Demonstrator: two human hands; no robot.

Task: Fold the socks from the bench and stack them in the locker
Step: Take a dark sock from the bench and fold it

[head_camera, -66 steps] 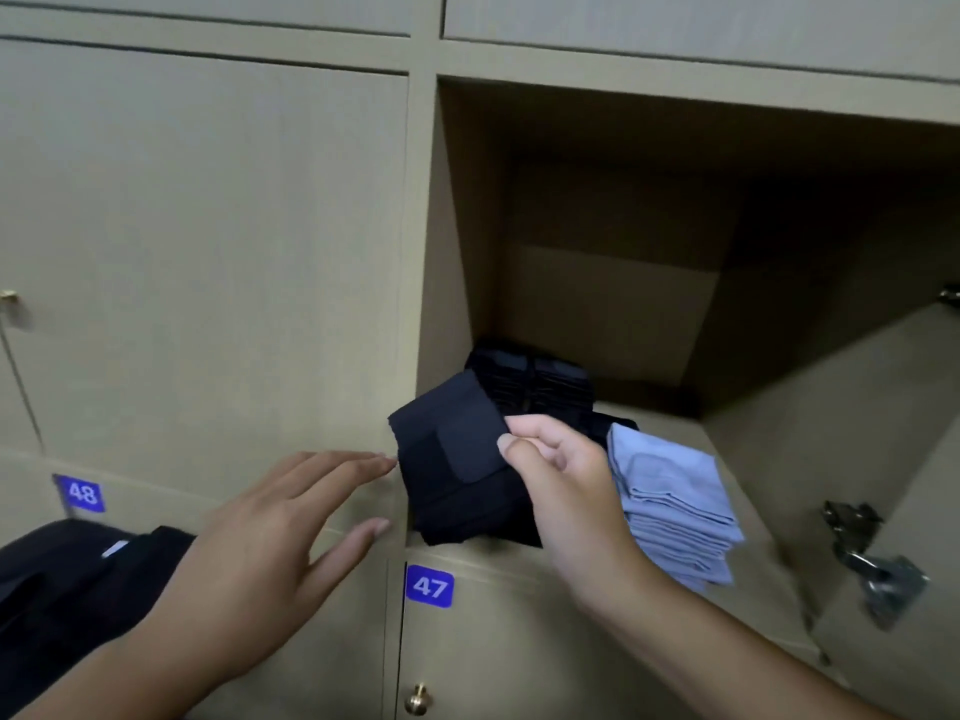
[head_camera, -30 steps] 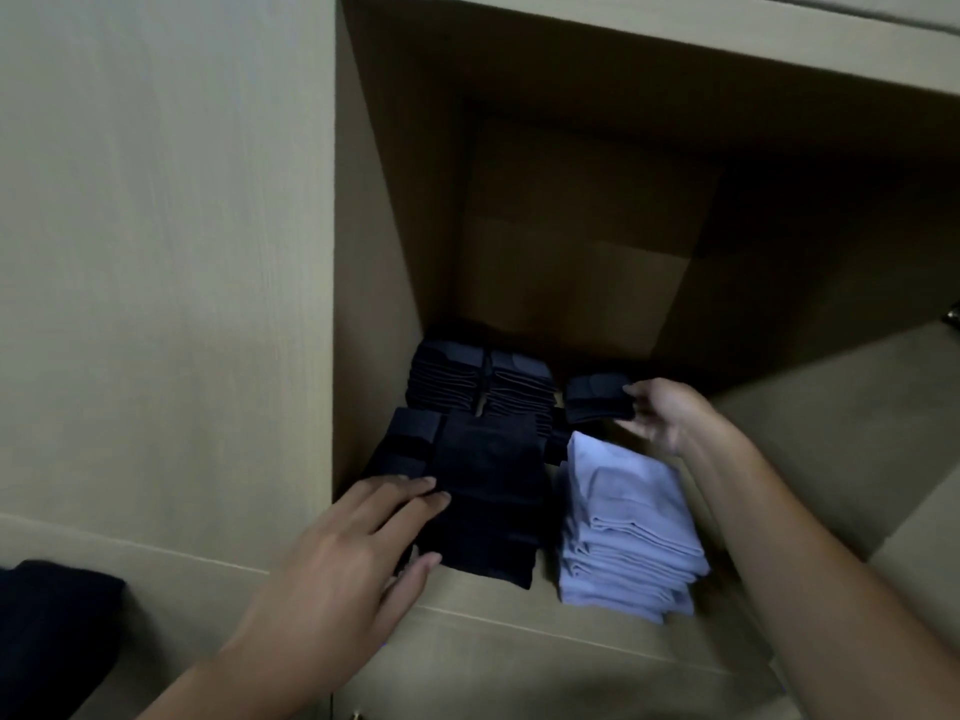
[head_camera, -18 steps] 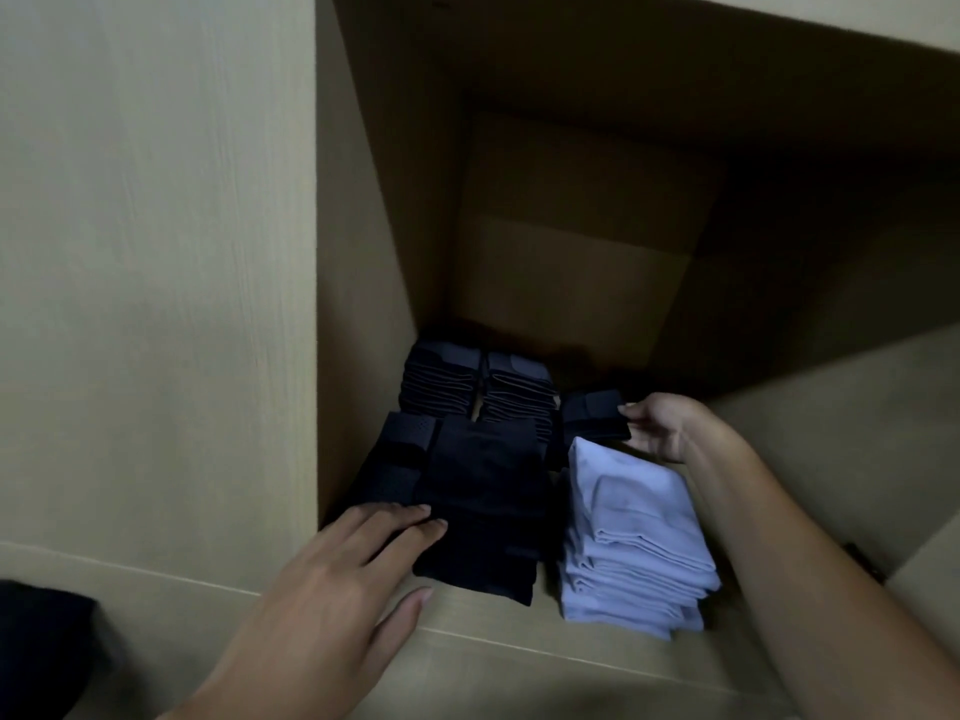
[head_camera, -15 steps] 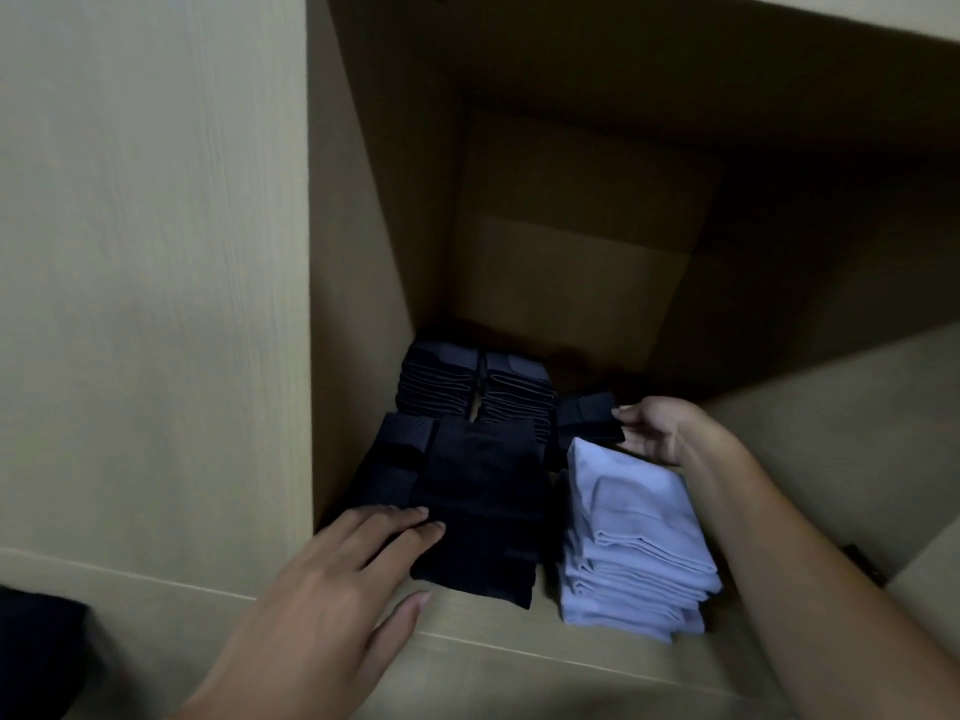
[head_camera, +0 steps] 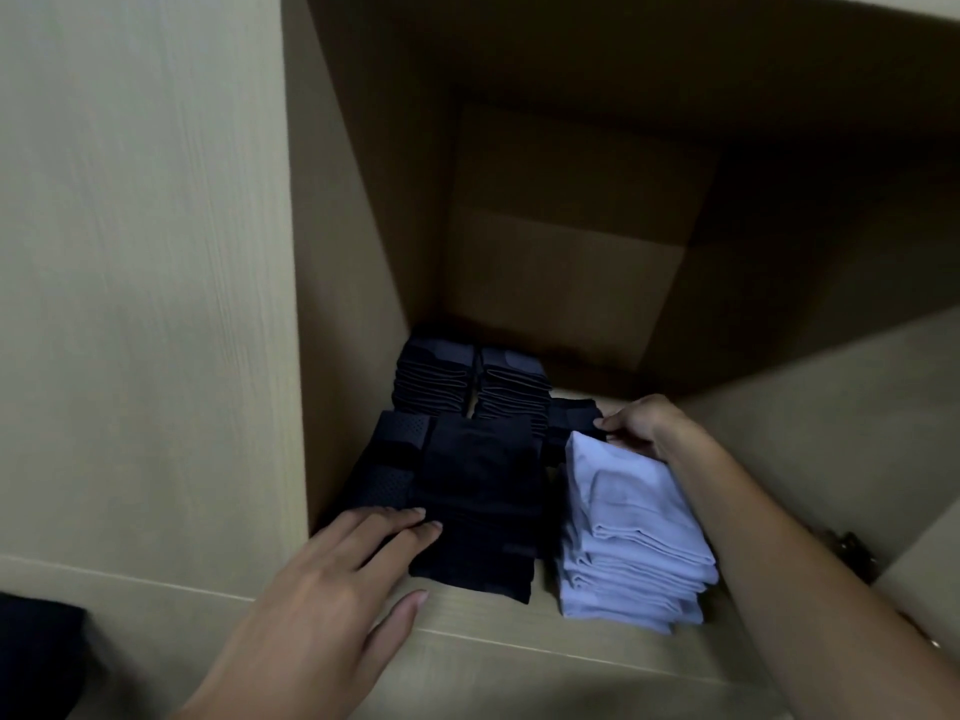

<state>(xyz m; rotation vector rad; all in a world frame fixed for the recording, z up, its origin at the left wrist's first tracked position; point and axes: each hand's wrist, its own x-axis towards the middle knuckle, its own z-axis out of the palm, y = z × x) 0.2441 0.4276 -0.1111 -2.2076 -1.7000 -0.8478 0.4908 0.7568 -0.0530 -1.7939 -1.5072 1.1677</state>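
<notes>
Inside the open wooden locker (head_camera: 467,631) stand folded socks. A front stack of black socks (head_camera: 467,501) lies at the left, and my left hand (head_camera: 332,589) rests on its near left edge with straight fingers. Behind it are two rows of dark folded socks (head_camera: 467,387). A stack of light blue socks (head_camera: 634,537) stands at the right. My right hand (head_camera: 644,423) reaches behind the blue stack and its fingertips pinch a small folded black sock (head_camera: 571,418) there.
The closed locker door (head_camera: 145,278) fills the left. A dark bag or cloth (head_camera: 36,662) shows at the bottom left corner. The open door's hinge (head_camera: 852,553) sits at the lower right. The locker's back and right floor lie in shadow.
My right hand carried a black sock into the locker, to behind the blue stack, and has stayed there. My left hand came to rest on the front black stack.
</notes>
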